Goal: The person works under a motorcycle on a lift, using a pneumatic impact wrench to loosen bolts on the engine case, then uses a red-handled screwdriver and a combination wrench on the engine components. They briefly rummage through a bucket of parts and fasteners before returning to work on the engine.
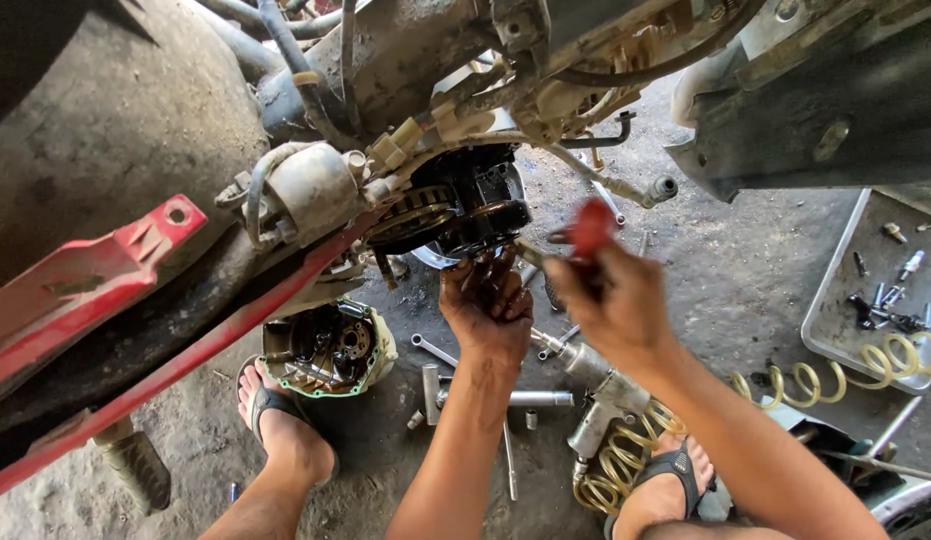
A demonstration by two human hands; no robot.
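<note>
My left hand, dark with grease, reaches up under the scooter engine and grips the lower edge of the black stator and flywheel assembly. My right hand is closed on a red-handled screwdriver, whose shaft points left toward the same assembly. A removed engine cover with a green gasket edge lies on the ground at lower left of my left hand. The red frame tube runs diagonally across the left side.
Wrenches and sockets lie scattered on the concrete floor. An air impact tool with a coiled yellow hose rests by my right foot. A metal tray with small parts sits at right. My sandalled left foot stands beside the cover.
</note>
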